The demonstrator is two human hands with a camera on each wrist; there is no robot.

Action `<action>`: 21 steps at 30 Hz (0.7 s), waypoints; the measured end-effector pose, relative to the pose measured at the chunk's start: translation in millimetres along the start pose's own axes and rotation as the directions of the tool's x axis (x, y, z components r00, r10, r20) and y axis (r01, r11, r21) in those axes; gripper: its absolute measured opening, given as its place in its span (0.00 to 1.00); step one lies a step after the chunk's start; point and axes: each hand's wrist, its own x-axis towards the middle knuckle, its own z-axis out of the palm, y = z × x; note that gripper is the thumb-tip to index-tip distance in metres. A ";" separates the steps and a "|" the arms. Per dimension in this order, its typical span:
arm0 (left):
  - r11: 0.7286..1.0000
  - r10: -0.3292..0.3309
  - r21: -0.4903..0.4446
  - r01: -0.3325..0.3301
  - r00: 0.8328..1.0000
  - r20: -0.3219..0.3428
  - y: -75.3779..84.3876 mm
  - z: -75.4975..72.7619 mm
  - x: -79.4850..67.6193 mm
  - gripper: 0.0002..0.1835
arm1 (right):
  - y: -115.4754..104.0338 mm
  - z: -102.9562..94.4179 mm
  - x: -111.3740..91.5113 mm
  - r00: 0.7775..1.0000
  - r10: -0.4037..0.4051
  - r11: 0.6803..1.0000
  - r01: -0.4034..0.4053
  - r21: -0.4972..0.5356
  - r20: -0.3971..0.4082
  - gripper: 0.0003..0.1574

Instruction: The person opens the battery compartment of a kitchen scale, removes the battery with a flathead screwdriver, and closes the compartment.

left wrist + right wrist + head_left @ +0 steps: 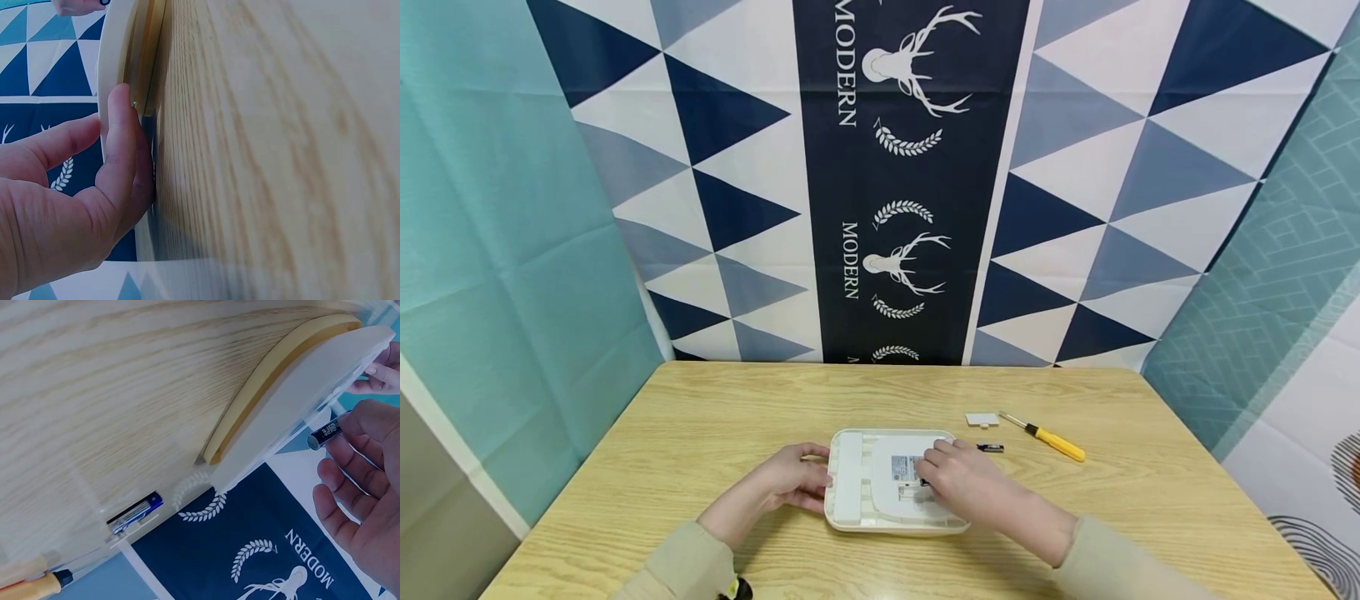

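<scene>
A white rectangular device [850,479] with rounded corners lies on the table, its labelled side up and its battery slot [912,493] exposed. My left hand [797,479] grips its left edge, fingertips against the rim [112,37]. Above the device, my right hand [966,479] pinches a small dark cylindrical battery [328,432] between thumb and index finger, with the other fingers loosely bent. In the head view the right hand hides most of this battery. A second battery [990,447] lies on the table just beyond the right hand.
A small white battery cover [982,419] lies behind the loose battery. To its right is a screwdriver [1056,442] with a yellow handle. A patterned cloth [895,183] hangs behind the wooden table [745,392]. Something black and yellow [737,588] shows by the left sleeve.
</scene>
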 end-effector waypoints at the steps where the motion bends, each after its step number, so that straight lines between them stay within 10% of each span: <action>1: 1.000 -0.003 -0.001 0.003 1.000 -0.001 0.0 0.1 -0.1 0.32 | 0.7 -0.3 -0.9 1.000 0.004 1.000 -0.004 -0.003 -0.002 0.07; 21: 1.000 0.004 -0.010 -0.004 1.000 -0.001 -1.6 -1.5 1.6 0.32 | 24.7 -4.3 -23.0 0.998 0.059 0.998 -0.059 -0.026 0.004 0.11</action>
